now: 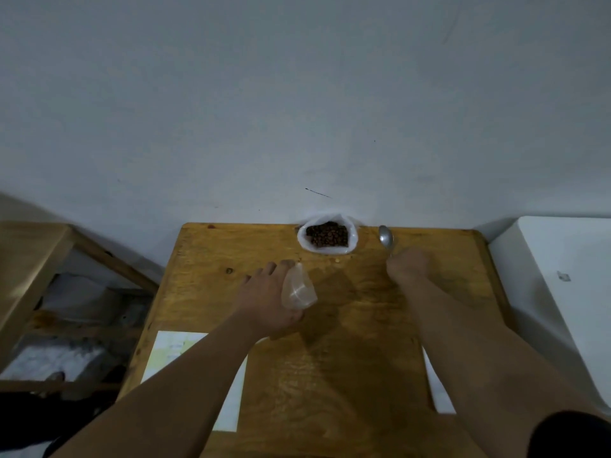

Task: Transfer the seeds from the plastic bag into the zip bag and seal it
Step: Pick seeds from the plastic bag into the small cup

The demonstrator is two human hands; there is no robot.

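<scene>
Holding brown seeds (326,235), plastic bag (352,239) gapes open.

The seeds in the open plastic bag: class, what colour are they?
Dark brown seeds, seen best in the head view, inside the white plastic bag.

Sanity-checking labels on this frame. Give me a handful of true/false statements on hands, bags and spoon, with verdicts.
1. The left hand holds the clear zip bag. True.
2. The white plastic bag is empty. False: it is open with brown seeds inside.
3. The right hand is closed on the spoon handle. True.
4. The spoon bowl is full of seeds. False: it looks empty.
5. The plastic bag sits at the wooden table near edge. False: far edge, by the wall.
</scene>
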